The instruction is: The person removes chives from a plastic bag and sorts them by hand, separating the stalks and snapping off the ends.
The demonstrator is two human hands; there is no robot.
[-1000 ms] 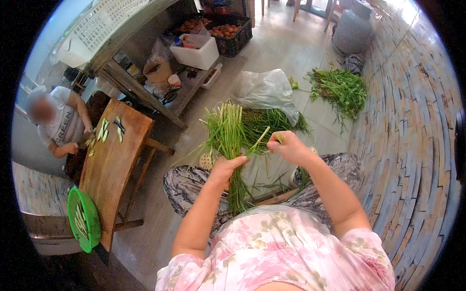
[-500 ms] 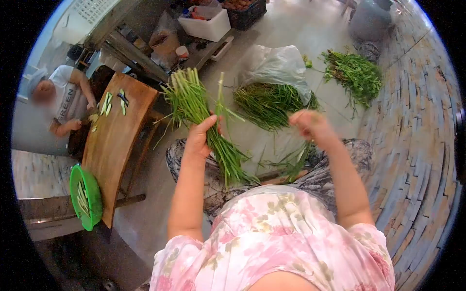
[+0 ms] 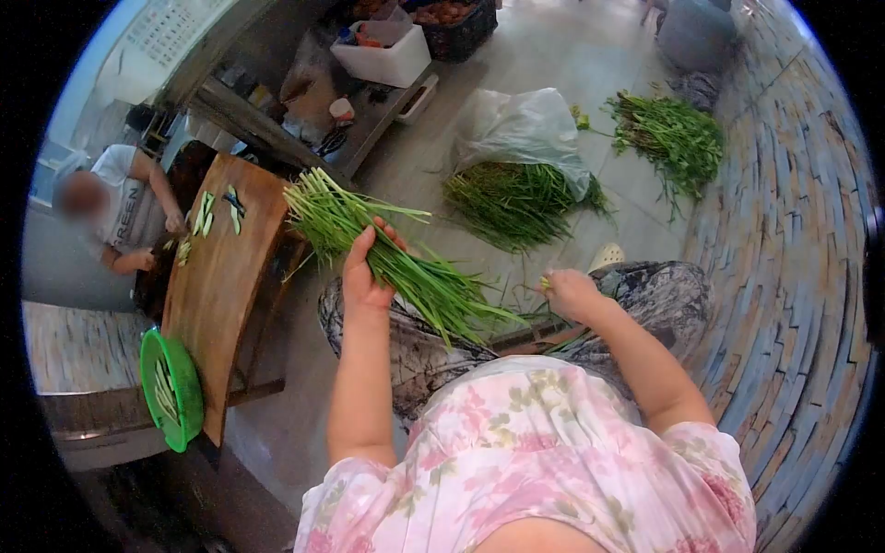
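Note:
My left hand (image 3: 371, 269) cradles a bunch of long green chives (image 3: 406, 267) above my lap, thumb and fingers around its middle. The pale cut ends point to the upper left and the leaves slant down to the right. Closed in a pinch, my right hand (image 3: 575, 295) is over my right leg, apart from the bunch. A small yellowish chive scrap shows at its fingertips. On the floor ahead lies a larger heap of chives (image 3: 507, 207), partly under a clear plastic bag (image 3: 521, 129).
Leafy green herbs (image 3: 666, 138) lie on the floor at right, near a grey gas cylinder (image 3: 696, 35). To the left, a person (image 3: 124, 198) works at a wooden bench (image 3: 217, 276) with cut vegetable pieces. A green basket (image 3: 189, 392) is beside the bench. A white bin (image 3: 392, 60) stands behind.
The bunch in my left hand has tipped over to a flatter slant, and the left fingers have loosened. My right hand has come down and closer to my lap.

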